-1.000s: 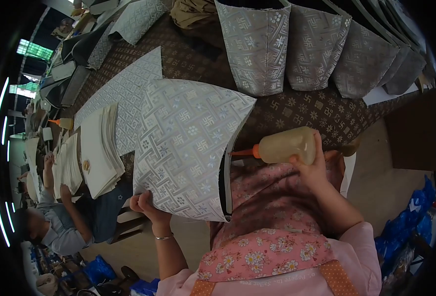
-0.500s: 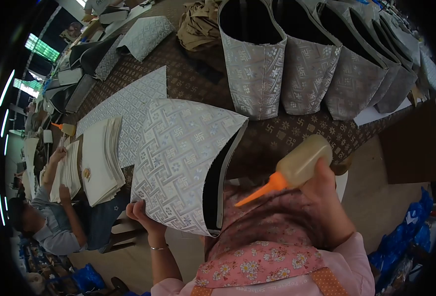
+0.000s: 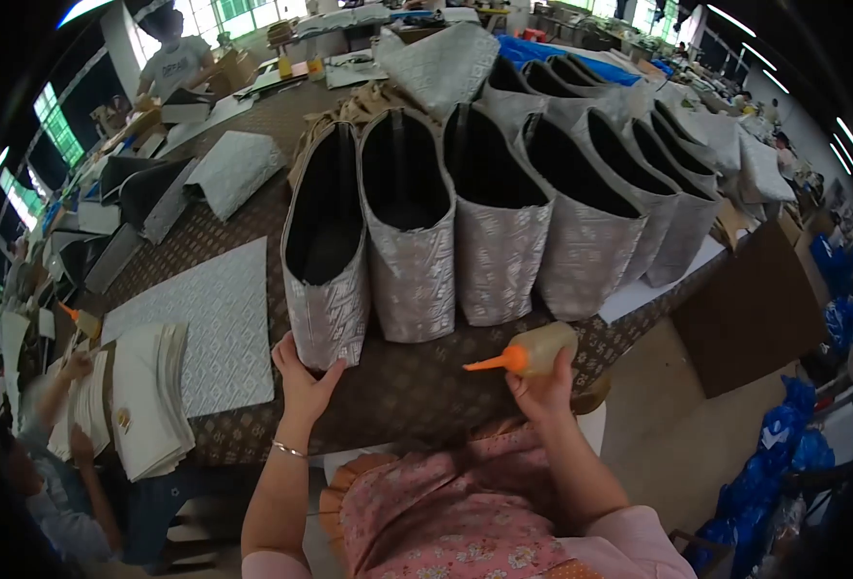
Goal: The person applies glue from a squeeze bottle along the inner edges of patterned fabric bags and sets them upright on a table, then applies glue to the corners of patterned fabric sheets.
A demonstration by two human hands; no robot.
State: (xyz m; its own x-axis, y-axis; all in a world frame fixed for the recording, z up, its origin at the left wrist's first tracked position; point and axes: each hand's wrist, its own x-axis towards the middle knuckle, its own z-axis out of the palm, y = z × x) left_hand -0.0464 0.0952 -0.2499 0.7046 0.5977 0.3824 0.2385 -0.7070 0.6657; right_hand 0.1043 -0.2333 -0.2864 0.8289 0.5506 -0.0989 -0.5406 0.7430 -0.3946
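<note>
My left hand (image 3: 304, 391) grips the lower end of a silver-grey patterned fabric bag body (image 3: 325, 314), with the thumb on its right side and the fingers at its left. This piece stands upright on the table at the left end of a row, its black-lined mouth up. Beside it stands another bag body (image 3: 413, 280) of the same cloth. My right hand (image 3: 545, 388) holds a squeeze glue bottle (image 3: 550, 347) above the table's front edge. The bottle lies on its side in the hand, its orange nozzle (image 3: 487, 364) pointing left.
Several more bag bodies (image 3: 586, 256) run to the right. At left lie a flat patterned sheet (image 3: 228, 328), a stack of pale panels (image 3: 146, 396) and a second glue bottle (image 3: 86, 321). A co-worker's hands (image 3: 77, 367) are beside the stack. A brown board (image 3: 755, 309) stands at right.
The bag body in my left hand has gone from tilted in front of me to upright at the row's left end. My right hand still holds the glue bottle. The head view has shifted.
</note>
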